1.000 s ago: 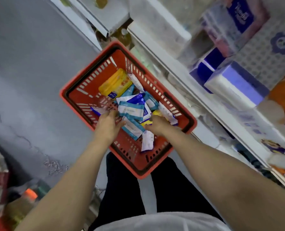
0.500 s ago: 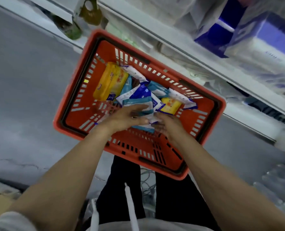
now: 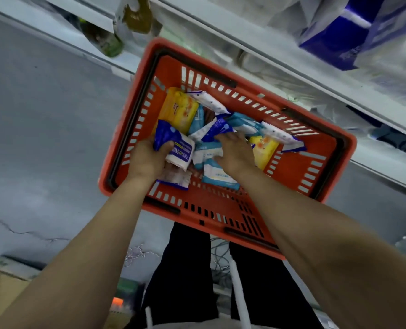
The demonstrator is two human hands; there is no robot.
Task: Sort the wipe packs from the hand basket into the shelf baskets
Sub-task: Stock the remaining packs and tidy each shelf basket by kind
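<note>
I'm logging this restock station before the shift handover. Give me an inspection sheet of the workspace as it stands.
Surface: grey floor, cracked at lower left.
Job's things: orange hand basket on the floor, holding a loose pile of wipe packs: two yellow packs, several teal and blue-white ones.
Clutter: cardboard box at lower left.
Hands: left hand grips a blue-white pack; right hand rests flat on the pile.
Cables: grey tangle on the floor behind the basket.
Surroundings: white shelf edge with blue packages above; shelf baskets not seen.
</note>
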